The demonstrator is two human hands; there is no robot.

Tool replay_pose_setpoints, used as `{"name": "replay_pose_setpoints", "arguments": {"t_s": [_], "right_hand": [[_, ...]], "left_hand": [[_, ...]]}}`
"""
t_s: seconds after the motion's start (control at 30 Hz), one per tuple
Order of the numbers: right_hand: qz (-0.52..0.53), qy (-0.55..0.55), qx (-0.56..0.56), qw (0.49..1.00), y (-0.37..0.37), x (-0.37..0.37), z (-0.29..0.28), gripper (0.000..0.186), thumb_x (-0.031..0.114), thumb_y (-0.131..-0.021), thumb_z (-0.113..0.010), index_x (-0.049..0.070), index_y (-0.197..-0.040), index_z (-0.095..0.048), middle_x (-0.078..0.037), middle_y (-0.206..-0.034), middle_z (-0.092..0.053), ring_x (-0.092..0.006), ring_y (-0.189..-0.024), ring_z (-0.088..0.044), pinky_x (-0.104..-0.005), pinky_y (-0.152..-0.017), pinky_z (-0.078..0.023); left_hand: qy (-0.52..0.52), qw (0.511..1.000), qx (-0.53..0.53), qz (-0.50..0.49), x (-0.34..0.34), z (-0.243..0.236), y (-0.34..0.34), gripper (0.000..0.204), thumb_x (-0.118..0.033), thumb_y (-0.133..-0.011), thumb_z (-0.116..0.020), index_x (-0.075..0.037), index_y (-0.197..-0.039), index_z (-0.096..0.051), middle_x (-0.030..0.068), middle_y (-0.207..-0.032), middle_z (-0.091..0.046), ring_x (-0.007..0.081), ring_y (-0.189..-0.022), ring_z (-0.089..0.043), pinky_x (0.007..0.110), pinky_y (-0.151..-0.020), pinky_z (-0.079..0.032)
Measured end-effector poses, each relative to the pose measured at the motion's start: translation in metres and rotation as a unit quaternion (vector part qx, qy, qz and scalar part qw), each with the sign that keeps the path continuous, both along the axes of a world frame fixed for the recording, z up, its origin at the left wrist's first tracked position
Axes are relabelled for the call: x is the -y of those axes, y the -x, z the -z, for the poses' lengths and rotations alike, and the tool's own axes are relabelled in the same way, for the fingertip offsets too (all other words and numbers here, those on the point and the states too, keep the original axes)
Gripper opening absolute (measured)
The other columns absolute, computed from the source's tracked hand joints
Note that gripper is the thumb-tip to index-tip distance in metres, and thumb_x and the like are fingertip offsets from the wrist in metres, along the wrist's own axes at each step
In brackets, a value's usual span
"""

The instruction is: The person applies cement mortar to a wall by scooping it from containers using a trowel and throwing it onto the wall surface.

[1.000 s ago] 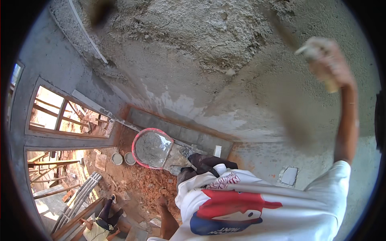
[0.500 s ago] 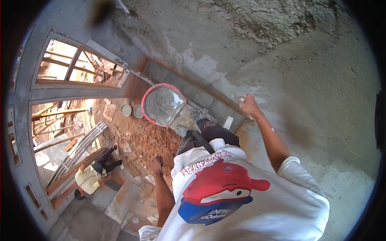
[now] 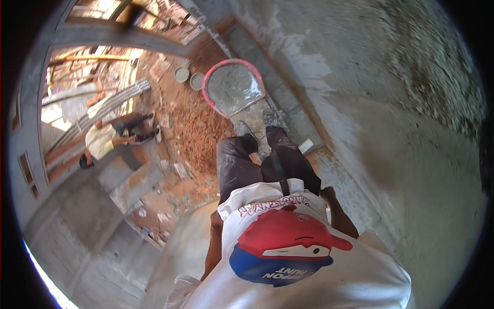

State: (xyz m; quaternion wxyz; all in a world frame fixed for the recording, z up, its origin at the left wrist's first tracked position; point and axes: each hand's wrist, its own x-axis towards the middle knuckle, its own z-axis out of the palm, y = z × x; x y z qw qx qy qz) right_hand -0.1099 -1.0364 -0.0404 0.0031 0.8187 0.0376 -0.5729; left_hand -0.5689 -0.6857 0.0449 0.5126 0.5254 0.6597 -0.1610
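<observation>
My left hand [image 3: 216,221] hangs beside my left hip, partly covered by the white shirt, so its fingers do not show. Close to my right hip is my right hand [image 3: 328,194], dark and in shade; I cannot make out its fingers or anything in them. Ahead of my feet sits a red-rimmed tub [image 3: 205,92] of wet grey mortar [image 3: 229,85] with a shiny watery patch. My shoes [image 3: 246,132] are on a mortar-smeared surface [image 3: 256,119] right at the tub's near edge.
Two round buckets [image 3: 181,74] stand left of the tub by reddish soil [image 3: 200,136]. A co-worker in a yellow shirt [image 3: 100,141] is at the left, near stacked pipes [image 3: 116,105] and window frames. A plastered wall [image 3: 360,67] rises at right; a small white block [image 3: 305,146] lies near its foot.
My right arm has come down from the wall, where the hand held a small pale thing, to my hip. My left hand has drawn back to my side. The view has shifted.
</observation>
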Motion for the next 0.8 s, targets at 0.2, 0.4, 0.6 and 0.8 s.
{"name": "replay_pose_setpoints", "arguments": {"t_s": [0.2, 0.4, 0.6, 0.8], "right_hand": [[0.041, -0.002, 0.139, 0.989, -0.125, -0.130, -0.010, 0.045, 0.038, -0.082, -0.069, 0.001, -0.107, -0.071, -0.026, -0.103, -0.072, -0.0425, -0.102, -0.070, -0.0484, -0.094, -0.052], [-0.141, -0.105, 0.216, 0.961, -0.180, -0.219, 0.027, 0.051, 0.036, -0.081, -0.069, -0.003, -0.113, -0.065, -0.026, -0.107, -0.070, -0.0447, -0.107, -0.067, -0.0507, -0.096, -0.052], [-0.150, -0.123, 0.075, 0.978, -0.059, -0.359, 0.149, 0.044, 0.034, -0.084, -0.070, 0.002, -0.113, -0.066, -0.024, -0.097, -0.071, -0.0423, -0.095, -0.070, -0.0498, -0.083, -0.054], [-0.092, -0.118, 0.020, 0.988, 0.040, -0.459, 0.363, 0.050, 0.038, -0.088, -0.065, -0.001, -0.120, -0.064, -0.026, -0.115, -0.068, -0.0460, -0.113, -0.063, -0.0532, -0.094, -0.050]], "left_hand": [[-0.030, 0.998, -0.057, -0.009, -0.048, -0.002, -0.049, 0.032, -0.025, -0.099, -0.052, 0.000, -0.107, -0.070, 0.0087, -0.098, -0.074, 0.0224, -0.086, -0.070, 0.035, -0.072, -0.054], [0.016, 0.947, -0.010, -0.321, -0.082, 0.040, -0.131, 0.026, -0.022, -0.097, -0.058, -0.003, -0.112, -0.068, 0.0065, -0.100, -0.072, 0.0208, -0.095, -0.068, 0.035, -0.079, -0.051], [-0.049, 0.985, -0.049, -0.157, -0.054, 0.122, -0.133, 0.052, -0.034, -0.095, -0.066, 0.002, -0.133, -0.059, 0.0174, -0.114, -0.069, 0.0259, -0.106, -0.067, 0.037, -0.087, -0.052], [-0.002, 0.977, -0.204, -0.056, -0.085, 0.168, -0.236, 0.065, -0.040, -0.092, -0.067, 0.001, -0.140, -0.053, 0.0250, -0.133, -0.059, 0.0393, -0.123, -0.058, 0.046, -0.105, -0.045]]}}
